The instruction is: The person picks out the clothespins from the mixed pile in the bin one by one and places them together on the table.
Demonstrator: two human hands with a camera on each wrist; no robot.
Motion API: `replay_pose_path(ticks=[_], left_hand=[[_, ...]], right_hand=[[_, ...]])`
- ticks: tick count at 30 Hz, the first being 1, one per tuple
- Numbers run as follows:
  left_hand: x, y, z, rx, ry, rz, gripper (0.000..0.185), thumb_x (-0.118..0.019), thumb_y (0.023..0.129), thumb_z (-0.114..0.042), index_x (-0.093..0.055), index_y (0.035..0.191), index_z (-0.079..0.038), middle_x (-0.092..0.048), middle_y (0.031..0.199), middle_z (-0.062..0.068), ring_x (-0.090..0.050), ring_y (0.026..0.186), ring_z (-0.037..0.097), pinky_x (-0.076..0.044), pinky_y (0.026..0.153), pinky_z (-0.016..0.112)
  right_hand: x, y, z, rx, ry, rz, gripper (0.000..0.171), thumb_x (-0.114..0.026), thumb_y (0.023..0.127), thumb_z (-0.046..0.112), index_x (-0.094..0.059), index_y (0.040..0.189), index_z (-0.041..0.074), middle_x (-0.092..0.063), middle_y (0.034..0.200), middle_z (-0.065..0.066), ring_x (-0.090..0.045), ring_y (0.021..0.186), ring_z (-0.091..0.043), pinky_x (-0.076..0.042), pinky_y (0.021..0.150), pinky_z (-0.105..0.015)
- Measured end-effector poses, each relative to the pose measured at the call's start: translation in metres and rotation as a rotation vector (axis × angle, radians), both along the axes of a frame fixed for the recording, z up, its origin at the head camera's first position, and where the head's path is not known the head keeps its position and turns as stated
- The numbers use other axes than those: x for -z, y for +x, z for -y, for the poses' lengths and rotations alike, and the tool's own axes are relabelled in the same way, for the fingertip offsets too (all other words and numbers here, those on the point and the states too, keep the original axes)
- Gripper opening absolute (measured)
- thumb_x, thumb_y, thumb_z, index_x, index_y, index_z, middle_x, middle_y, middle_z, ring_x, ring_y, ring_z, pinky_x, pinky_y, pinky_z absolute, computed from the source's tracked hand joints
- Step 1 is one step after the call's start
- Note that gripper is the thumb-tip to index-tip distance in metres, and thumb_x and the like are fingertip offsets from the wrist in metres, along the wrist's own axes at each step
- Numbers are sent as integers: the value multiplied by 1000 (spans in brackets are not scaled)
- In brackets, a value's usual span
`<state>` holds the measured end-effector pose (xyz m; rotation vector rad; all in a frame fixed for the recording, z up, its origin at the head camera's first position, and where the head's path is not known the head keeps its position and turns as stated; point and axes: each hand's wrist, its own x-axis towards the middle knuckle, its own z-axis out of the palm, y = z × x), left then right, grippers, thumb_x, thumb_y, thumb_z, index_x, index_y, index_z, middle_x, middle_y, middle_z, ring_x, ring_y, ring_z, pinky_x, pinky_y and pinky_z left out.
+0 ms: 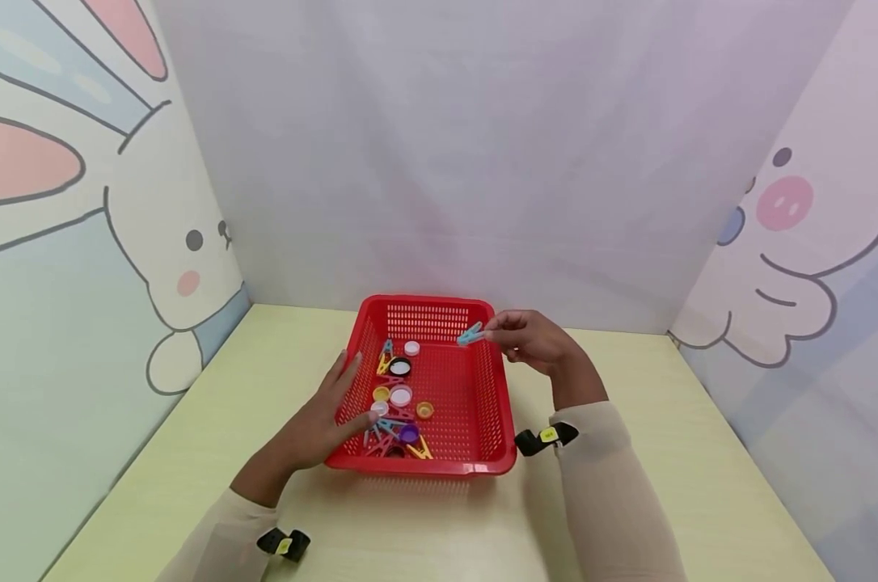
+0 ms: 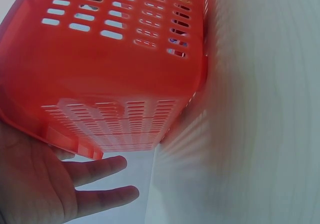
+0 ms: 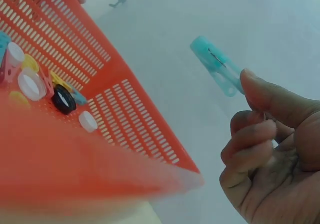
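Observation:
A red perforated basket (image 1: 483,380) sits on the pale table and holds several bottle caps and clothes pegs along its left side. My right hand (image 1: 529,339) hovers over the basket's far right corner and pinches a light blue clothes peg (image 1: 470,334) between thumb and fingers. The right wrist view shows the same peg (image 3: 218,66) sticking out from the thumb, with the basket (image 3: 130,119) below. My left hand (image 1: 330,416) lies flat against the basket's left wall, fingers straight. In the left wrist view the fingers (image 2: 100,184) spread under the basket's wall (image 2: 100,68).
Inside the basket lie a black cap (image 1: 399,368), white caps (image 1: 411,348), a purple cap (image 1: 408,434), yellow and blue pegs (image 1: 385,362). The yellow-green table (image 1: 664,453) is boxed in by cartoon-printed walls on the left, back and right.

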<state>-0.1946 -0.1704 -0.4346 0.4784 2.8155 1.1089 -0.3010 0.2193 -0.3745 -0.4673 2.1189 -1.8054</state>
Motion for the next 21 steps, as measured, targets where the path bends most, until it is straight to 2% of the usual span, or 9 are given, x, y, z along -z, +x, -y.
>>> replay_pose_path(ticks=[7, 13, 21], left_hand=[[1, -1, 1, 2, 6, -1, 116, -76, 92, -59, -9, 178, -19, 0, 185, 18, -25, 162, 57, -63, 99, 64], [2, -2, 1, 7, 10, -4, 116, -76, 92, -61, -9, 178, -19, 0, 185, 18, -26, 162, 57, -65, 98, 62], [1, -1, 1, 6, 8, -4, 117, -74, 91, -64, -9, 178, -19, 0, 185, 18, -25, 163, 56, -65, 97, 62]], right_hand=[[-2, 8, -23, -9, -7, -12, 13, -68, 107, 8, -78, 103, 16, -67, 91, 2, -59, 78, -15, -59, 72, -25], [1, 15, -47, 5, -12, -27, 15, -65, 109, 8, -75, 104, 19, -63, 93, 2, -60, 80, -14, -60, 76, -26], [21, 22, -78, 60, -29, 12, 14, -64, 111, 10, -74, 104, 18, -65, 90, 4, -62, 81, -11, -61, 79, -25]])
